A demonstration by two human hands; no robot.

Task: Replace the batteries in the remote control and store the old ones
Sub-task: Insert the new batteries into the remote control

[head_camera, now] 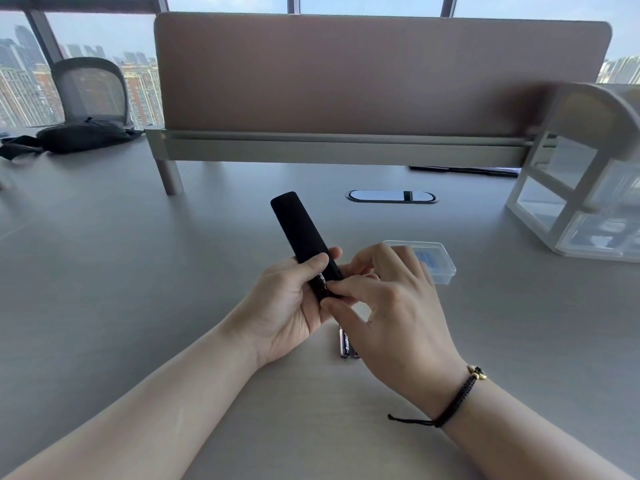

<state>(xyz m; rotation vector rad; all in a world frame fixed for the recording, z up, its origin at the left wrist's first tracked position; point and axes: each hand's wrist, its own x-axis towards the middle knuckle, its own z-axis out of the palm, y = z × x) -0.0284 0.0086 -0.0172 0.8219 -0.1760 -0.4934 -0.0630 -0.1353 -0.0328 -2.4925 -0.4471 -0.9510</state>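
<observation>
In the middle, the left hand (291,299) grips the remote (304,244) steady, tip toward eleven o'clock, so the right hand (391,306) can pinch a battery (321,279) inside.

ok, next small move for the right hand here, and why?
Probably press the battery fully down into the remote. The left hand grips the remote, the right hand has fingertips on that battery at the open bay, and two more batteries lie on the desk.
</observation>
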